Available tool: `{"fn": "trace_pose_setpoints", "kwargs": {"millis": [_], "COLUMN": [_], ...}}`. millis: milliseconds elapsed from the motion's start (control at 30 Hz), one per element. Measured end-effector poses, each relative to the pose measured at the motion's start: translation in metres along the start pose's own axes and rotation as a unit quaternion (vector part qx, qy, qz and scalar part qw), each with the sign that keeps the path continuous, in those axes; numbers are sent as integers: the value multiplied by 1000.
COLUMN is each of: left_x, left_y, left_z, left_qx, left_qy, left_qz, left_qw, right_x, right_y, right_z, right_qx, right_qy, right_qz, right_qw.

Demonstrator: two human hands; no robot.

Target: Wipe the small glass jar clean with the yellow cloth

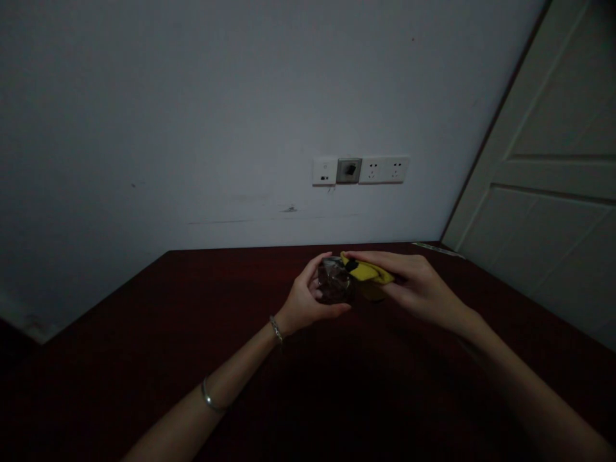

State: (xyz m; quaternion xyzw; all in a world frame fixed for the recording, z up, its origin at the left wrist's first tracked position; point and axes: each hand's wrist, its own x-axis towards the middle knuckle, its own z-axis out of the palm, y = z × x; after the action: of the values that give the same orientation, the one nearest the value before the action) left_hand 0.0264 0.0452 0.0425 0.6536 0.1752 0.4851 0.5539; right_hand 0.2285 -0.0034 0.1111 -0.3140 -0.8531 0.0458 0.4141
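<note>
My left hand (307, 296) curls around a clear, faceted vessel (335, 282) that looks like glass, its thumb along the near side. Dim light hides whether anything is inside. Between the thumb and fingers of my right hand (411, 276) is a folded yellow cloth (368, 272) with a black patch at its left end. That end meets the upper right side of the vessel. Below the cloth a dull yellowish shape shows faintly, perhaps its reflection on the tabletop. Both hands are over the far half of a dark red table (216, 301).
A pale wall (216, 128) rises behind the table, bearing a row of sockets and switches (360, 171). To the right stands a panelled white door (548, 186). A thin pale strip (437, 249) lies at the table's far right corner.
</note>
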Motion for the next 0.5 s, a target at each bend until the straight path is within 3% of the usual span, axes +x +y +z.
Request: {"fn": "trace_pose_setpoints", "kwargs": {"millis": [300,500], "left_x": [1,1], "left_y": [-5,-4], "left_z": [-4,-5], "left_qx": [18,6], "left_qy": [12,-26], "left_qz": [1,0], "left_qw": [1000,1000], "right_x": [-1,-1], "right_y": [-7,-3], "right_z": [-6,-18], "right_qx": [-8,27], "right_qy": [-39,-37], "right_qz": [-13,44], "right_qw": [999,998]}}
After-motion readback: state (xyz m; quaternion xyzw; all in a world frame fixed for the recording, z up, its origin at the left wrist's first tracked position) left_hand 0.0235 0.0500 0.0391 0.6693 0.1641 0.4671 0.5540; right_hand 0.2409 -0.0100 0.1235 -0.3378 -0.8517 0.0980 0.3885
